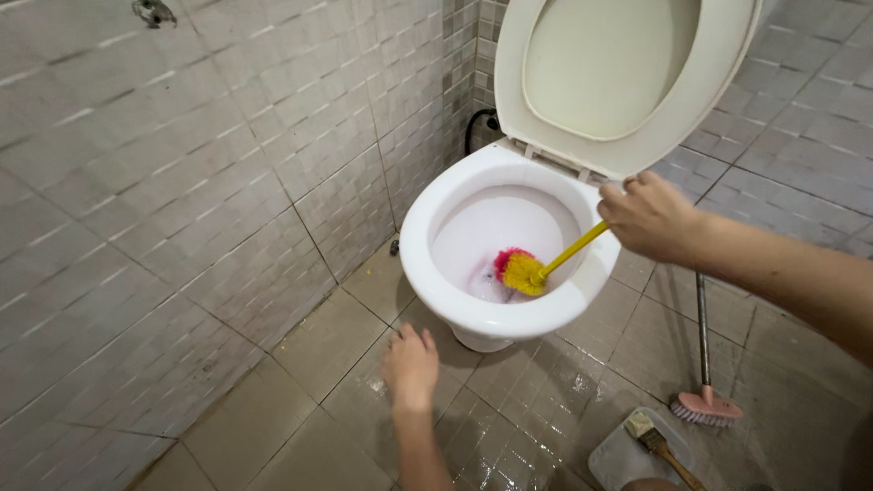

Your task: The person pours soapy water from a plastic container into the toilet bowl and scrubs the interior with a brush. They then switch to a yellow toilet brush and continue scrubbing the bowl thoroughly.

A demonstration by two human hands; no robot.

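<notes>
My right hand (650, 216) grips the yellow handle of a toilet brush (526, 271) at the right rim of a white toilet bowl (427, 223). The brush head, yellow and pink bristles, is down inside the bowl near the water. The seat and lid (618, 68) stand raised against the wall. My left hand (411, 365) hangs free in front of the bowl's base, fingers apart, holding nothing.
Grey tiled walls close in on the left and behind. The floor tiles are wet. A pink long-handled floor brush (706, 407) leans at the right. A small wooden-handled brush (657, 445) lies on a grey pan near the bottom edge.
</notes>
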